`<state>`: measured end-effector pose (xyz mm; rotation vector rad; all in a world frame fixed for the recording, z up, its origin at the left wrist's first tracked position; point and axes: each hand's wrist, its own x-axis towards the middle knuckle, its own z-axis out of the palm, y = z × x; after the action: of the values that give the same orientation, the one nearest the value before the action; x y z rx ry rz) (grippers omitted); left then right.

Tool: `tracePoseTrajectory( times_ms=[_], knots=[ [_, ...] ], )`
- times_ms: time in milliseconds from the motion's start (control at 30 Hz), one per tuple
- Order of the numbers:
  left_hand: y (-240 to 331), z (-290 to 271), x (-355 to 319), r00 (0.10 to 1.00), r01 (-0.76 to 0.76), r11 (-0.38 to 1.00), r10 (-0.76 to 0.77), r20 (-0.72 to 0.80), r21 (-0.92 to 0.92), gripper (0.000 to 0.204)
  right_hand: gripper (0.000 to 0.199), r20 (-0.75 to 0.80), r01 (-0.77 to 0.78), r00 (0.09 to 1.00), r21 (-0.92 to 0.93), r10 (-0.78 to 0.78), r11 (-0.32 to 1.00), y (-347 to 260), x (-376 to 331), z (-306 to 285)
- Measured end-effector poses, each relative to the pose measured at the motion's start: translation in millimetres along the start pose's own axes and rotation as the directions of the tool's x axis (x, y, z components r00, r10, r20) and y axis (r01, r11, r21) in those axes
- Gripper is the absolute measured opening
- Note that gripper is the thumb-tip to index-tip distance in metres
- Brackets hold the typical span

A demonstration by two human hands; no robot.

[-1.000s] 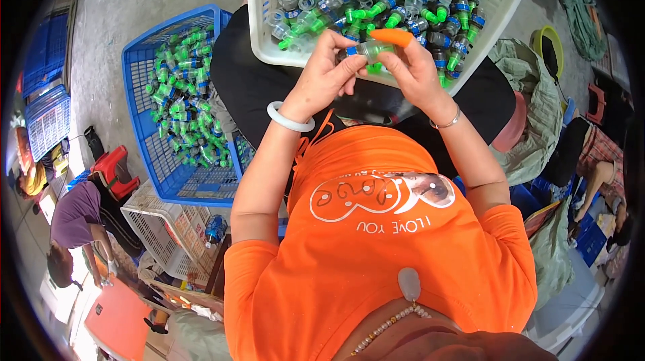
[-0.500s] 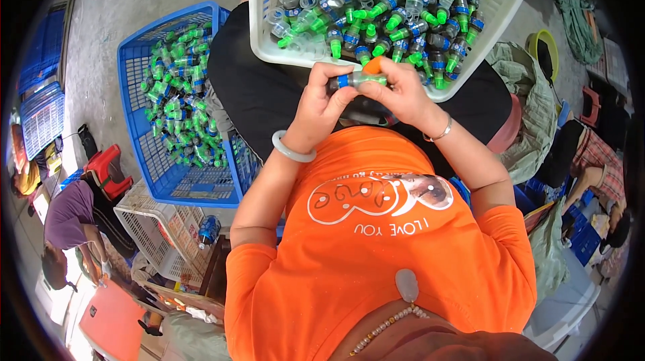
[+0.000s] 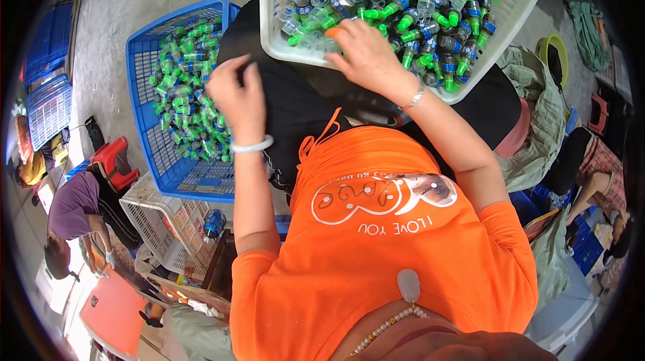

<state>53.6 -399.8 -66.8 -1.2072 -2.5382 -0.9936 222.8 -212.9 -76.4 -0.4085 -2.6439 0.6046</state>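
Note:
A white plastic basket [image 3: 279, 38] rests on my lap, heaped with small green-capped, blue-banded and clear plastic parts [image 3: 410, 8]. My right hand [image 3: 369, 59] lies on the near edge of that heap with its fingers spread, an orange cover on the thumb tip; nothing shows in its grip. My left hand [image 3: 238, 96], with a white bangle at the wrist, hovers over my dark trousers beside the blue basket [image 3: 168, 169]. Its fingers are loosely apart and hold nothing. The blue basket on the floor to my left holds several assembled green parts [image 3: 188, 102].
A white lattice crate [image 3: 161, 227] stands by the blue basket, with a red stool [image 3: 114, 159] and stacked blue crates [image 3: 47, 106] further left. A person in purple [image 3: 74, 206] crouches at lower left. Another seated person [image 3: 591, 173] and cloth sacks [image 3: 537, 112] are on the right.
Both hands had been together on one small part above my lap. Now they have parted: the left has swung toward the blue basket, the right has gone into the white basket's heap.

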Motion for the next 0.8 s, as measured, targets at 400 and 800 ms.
tracePoseTrajectory(
  times_ms=[400,800],
  knots=[
    [88.7,115.6,63.8,0.891,-0.336,0.941,0.306,0.336,0.036,0.03,0.032,-0.155,-0.119,0.978,0.13,0.138,0.984,20.2,-13.5,-33.5],
    [96.4,53.0,33.3,0.664,0.685,0.262,0.161,0.731,-0.68,0.026,0.027,-0.092,-0.269,0.909,0.617,0.407,0.74,21.6,-9.5,-52.5]
  ],
)
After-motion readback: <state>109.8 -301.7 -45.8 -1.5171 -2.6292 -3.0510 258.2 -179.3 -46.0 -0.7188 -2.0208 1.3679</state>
